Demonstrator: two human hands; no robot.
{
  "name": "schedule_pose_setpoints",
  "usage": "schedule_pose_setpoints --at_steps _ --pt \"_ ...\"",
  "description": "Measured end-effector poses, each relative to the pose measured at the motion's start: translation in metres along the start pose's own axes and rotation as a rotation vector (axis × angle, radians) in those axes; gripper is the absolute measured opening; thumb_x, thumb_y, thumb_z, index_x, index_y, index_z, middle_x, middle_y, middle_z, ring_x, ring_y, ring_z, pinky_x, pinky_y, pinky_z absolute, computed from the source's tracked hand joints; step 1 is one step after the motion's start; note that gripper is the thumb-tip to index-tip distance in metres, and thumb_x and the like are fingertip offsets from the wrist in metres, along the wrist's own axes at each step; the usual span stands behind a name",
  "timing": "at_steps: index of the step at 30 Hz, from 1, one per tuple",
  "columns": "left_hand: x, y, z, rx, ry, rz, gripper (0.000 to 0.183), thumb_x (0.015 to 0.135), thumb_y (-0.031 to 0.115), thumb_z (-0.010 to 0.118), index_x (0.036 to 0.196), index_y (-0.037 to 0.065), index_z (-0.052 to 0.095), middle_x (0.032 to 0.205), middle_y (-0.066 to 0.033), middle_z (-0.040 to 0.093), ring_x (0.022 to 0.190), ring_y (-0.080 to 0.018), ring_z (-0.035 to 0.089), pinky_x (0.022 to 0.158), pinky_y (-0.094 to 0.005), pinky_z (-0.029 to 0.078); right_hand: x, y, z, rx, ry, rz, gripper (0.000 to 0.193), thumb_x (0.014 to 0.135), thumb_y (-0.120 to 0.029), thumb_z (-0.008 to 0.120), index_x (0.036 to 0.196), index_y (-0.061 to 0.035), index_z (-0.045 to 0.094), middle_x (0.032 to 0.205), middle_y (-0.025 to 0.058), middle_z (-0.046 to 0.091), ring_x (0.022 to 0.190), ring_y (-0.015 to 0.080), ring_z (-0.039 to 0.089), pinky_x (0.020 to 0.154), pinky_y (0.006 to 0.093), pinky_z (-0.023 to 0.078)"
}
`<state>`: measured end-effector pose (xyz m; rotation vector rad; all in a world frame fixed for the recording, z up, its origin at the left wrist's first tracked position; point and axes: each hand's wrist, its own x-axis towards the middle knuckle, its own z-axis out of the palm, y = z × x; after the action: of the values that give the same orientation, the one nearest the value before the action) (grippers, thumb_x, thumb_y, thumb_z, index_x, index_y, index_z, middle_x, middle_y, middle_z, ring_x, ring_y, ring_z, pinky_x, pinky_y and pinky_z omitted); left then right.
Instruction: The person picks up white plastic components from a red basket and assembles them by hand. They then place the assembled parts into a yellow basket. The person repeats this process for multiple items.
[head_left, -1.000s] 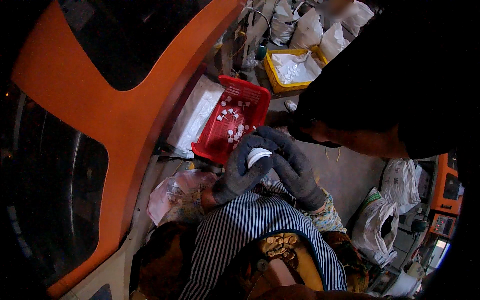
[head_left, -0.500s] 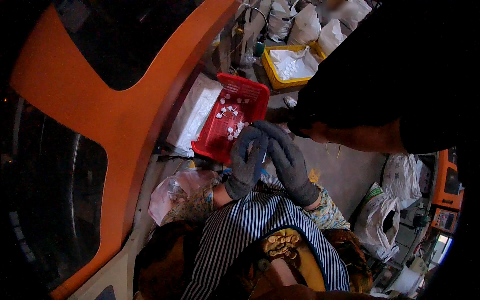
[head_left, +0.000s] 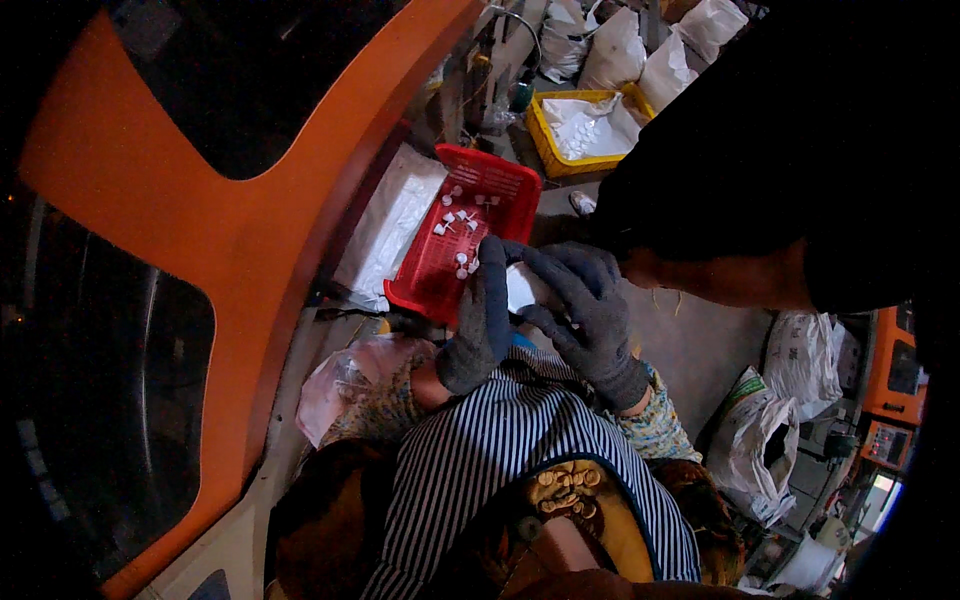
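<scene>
Both gloved hands (head_left: 483, 320) (head_left: 590, 320) hold a white piece (head_left: 520, 288) between them, its full outline hidden by their grip

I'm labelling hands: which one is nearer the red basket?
Left: in view, the left hand overlaps the near edge of the red basket; the right hand sits farther right.

2 gloved hands (head_left: 482, 335) (head_left: 597, 325), 2 crates (head_left: 430, 270) (head_left: 590, 167)

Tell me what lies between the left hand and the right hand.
In the head view, a white piece shows between the left hand and the right hand; its exact kind is unclear.
</scene>
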<state>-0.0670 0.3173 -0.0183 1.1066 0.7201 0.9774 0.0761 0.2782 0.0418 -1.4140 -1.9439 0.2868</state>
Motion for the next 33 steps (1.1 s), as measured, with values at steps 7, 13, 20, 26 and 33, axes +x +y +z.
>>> schedule_pose_setpoints --at_steps 7,13,20,26,33 --pt "0.004 -0.012 -0.010 0.191 -0.004 -0.004 0.041 0.104 0.033 0.031 0.119 0.000 0.052 0.103 -0.0114 0.061 0.096 -0.0209 0.061 0.085 -0.0324 0.050 0.002 0.010 -0.007 -0.035 -0.082 -0.057 0.051 0.077 -0.028 0.069 0.124 -0.0117 0.059 0.115 0.0137 0.057 0.106 0.0347 0.053 0.092 0.0463 0.041" --pt "0.012 -0.059 -0.023 -0.274 -0.136 -0.157 0.035 0.102 0.027 0.042 0.125 0.002 0.047 0.105 -0.0119 0.061 0.093 -0.0195 0.063 0.081 -0.0293 0.051 0.002 0.006 -0.008 0.142 -0.087 0.091 0.037 0.080 -0.016 0.067 0.115 -0.0074 0.063 0.101 0.0132 0.064 0.094 0.0315 0.059 0.085 0.0414 0.046" --pt "0.008 -0.018 0.001 0.174 0.025 -0.077 0.044 0.104 0.037 0.029 0.111 0.002 0.055 0.096 -0.0089 0.062 0.089 -0.0152 0.062 0.082 -0.0268 0.050 0.006 0.004 -0.011 0.587 -0.078 0.478 0.025 0.084 -0.010 0.065 0.109 -0.0027 0.066 0.098 0.0117 0.067 0.090 0.0238 0.063 0.081 0.0340 0.049" --pt "0.009 0.001 0.004 -0.097 -0.020 -0.171 0.048 0.104 0.042 0.027 0.102 0.005 0.058 0.091 -0.0076 0.061 0.085 -0.0145 0.060 0.077 -0.0279 0.050 -0.002 0.010 -0.008 0.488 -0.092 0.375 0.023 0.084 -0.009 0.066 0.106 -0.0015 0.067 0.099 0.0115 0.067 0.092 0.0196 0.064 0.082 0.0325 0.049" --pt "0.005 -0.013 0.003 -0.194 -0.024 -0.188 0.046 0.104 0.040 0.028 0.105 0.005 0.058 0.094 -0.0077 0.061 0.087 -0.0145 0.059 0.078 -0.0269 0.050 -0.004 0.004 -0.005 0.609 -0.033 0.473 0.020 0.082 -0.009 0.066 0.101 -0.0026 0.068 0.093 0.0105 0.066 0.088 0.0238 0.062 0.081 0.0343 0.049"
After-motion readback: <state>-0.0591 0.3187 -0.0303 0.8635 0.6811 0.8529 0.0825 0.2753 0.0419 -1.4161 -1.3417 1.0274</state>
